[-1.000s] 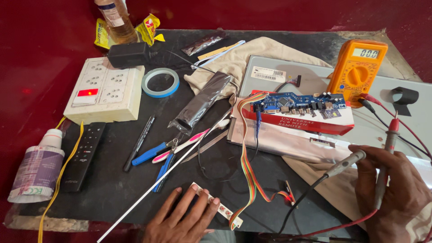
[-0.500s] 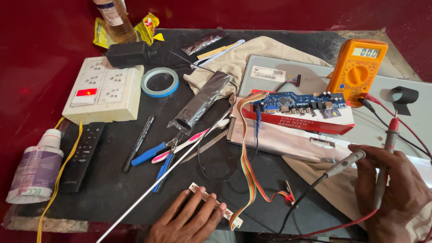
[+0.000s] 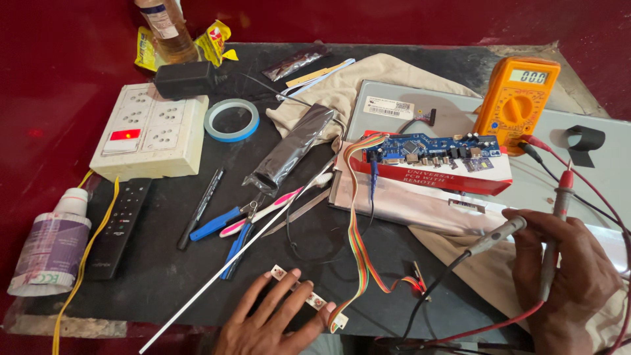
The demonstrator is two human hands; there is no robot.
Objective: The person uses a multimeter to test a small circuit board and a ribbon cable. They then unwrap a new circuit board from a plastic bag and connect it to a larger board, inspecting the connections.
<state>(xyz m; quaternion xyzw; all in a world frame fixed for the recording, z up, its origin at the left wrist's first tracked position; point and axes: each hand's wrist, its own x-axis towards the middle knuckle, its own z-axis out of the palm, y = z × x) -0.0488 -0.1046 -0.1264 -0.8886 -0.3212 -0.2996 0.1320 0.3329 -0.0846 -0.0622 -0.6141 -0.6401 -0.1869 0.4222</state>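
Left hand (image 3: 273,321) is down flat at the near edge of the dark mat (image 3: 164,263), fingers spread wide and pressing on a narrow white LED strip (image 3: 309,298) that lies slanted under the fingertips, its far end poking out toward the rainbow ribbon cable (image 3: 355,243). Right hand (image 3: 565,276) sits over on the right, fingers curled closed around both multimeter probes: the black probe (image 3: 496,235) juts out to the left between thumb and forefinger, the red probe (image 3: 559,217) stands nearly upright through the fist, its tip hidden. Their leads run back to the orange multimeter (image 3: 516,102), which rests on the grey display panel (image 3: 460,112). Just in front of the meter, a blue circuit board (image 3: 427,151) sits on a red and white box (image 3: 453,177), the ribbon cable trailing from it down to a small red glow near the mat's front. Left of centre lie blue-handled pliers (image 3: 223,230), a pink toothbrush (image 3: 276,200), a long white rod (image 3: 223,273), a tape roll (image 3: 231,120) and a white socket board (image 3: 150,129).
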